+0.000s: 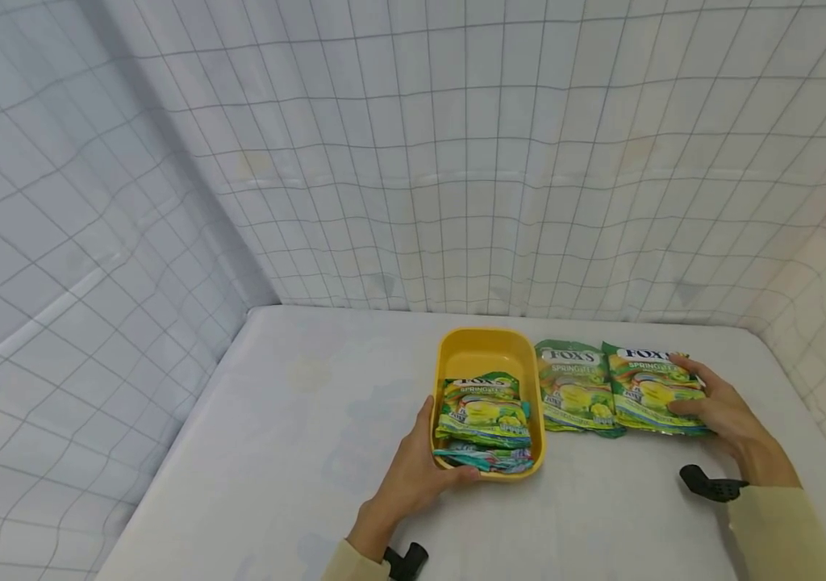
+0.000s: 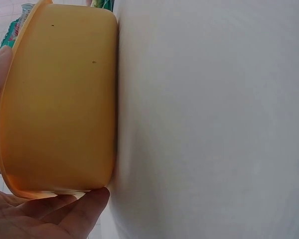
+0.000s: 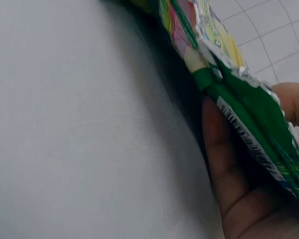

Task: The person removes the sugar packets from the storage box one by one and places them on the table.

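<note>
A yellow plastic tub (image 1: 489, 349) stands on the white table. My left hand (image 1: 411, 478) grips its near left corner, thumb over the front rim and fingers along the side. Inside lie a green Fox's candy bag (image 1: 484, 413) and, nearer me, teal packets (image 1: 493, 460) whose kind I cannot tell. Two more Fox's bags lie right of the tub: a left one (image 1: 574, 395) and a right one (image 1: 645, 389). My right hand (image 1: 731, 415) holds the right one by its right edge. In the right wrist view that bag's barcoded edge (image 3: 251, 137) sits between thumb and fingers, tilted off the cloth.
A white cloth covers the table (image 1: 297, 428). Behind it hangs a white grid-patterned curtain (image 1: 471, 202), which also runs down the left and right sides. Black straps with camera mounts (image 1: 714, 484) sit on both wrists.
</note>
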{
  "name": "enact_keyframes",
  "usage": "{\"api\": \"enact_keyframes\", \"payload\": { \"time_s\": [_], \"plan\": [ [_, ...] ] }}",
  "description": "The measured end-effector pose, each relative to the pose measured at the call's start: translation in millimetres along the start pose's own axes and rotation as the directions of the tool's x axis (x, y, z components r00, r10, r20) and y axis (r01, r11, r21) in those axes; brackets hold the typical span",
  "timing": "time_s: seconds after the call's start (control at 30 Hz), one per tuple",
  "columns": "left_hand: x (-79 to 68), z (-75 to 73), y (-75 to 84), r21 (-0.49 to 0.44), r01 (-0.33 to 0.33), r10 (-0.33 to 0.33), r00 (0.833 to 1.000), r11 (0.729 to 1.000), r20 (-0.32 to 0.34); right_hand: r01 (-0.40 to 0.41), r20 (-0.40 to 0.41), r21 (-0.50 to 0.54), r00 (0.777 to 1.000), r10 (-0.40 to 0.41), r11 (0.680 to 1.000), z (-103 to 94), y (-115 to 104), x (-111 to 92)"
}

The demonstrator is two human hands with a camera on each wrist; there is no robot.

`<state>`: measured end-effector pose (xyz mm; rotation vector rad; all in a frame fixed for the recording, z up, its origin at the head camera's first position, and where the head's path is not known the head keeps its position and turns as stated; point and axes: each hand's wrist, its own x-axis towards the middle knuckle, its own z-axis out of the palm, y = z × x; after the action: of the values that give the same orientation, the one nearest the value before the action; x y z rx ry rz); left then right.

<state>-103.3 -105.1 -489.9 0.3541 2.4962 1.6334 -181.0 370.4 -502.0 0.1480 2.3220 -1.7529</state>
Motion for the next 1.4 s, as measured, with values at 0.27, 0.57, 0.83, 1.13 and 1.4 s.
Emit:
{"api": "enact_keyframes", "payload": {
  "time_s": [0.27, 0.57, 0.83, 1.13, 1.4],
  "plan": [
    [1.0, 0.2, 0.1, 0.017, -0.011, 0.011, 1.000, 1.000, 0.003, 0.008, -0.005, -0.031, 1.000, -0.008, 0.999, 1.9, -3.5, 0.8],
    [1.5, 0.5, -2.6, 0.004, -0.021, 0.021, 1.000, 1.000, 0.003, 0.031, -0.061, -0.330, 0.997, -0.054, 0.943, 7.1, -14.6, -5.6],
    [1.7, 0.4, -2.0, 0.012, -0.013, 0.013, 1.000, 1.000, 0.004, 0.039, -0.076, -0.333, 0.995, -0.068, 0.942, 7.0, -25.6, -15.3],
    [1.4, -0.4, -1.9, 0.011, -0.021, 0.021, 1.000, 1.000, 0.004, 0.024, -0.148, -0.380, 0.985, -0.086, 0.925, 13.9, -32.9, -21.0],
    [1.6, -0.2, -1.1, 0.012, -0.023, 0.023, 1.000, 1.000, 0.004, 0.066, -0.196, -0.377, 0.969, -0.149, 0.924, 25.5, -42.0, -24.9]
  ]
}}
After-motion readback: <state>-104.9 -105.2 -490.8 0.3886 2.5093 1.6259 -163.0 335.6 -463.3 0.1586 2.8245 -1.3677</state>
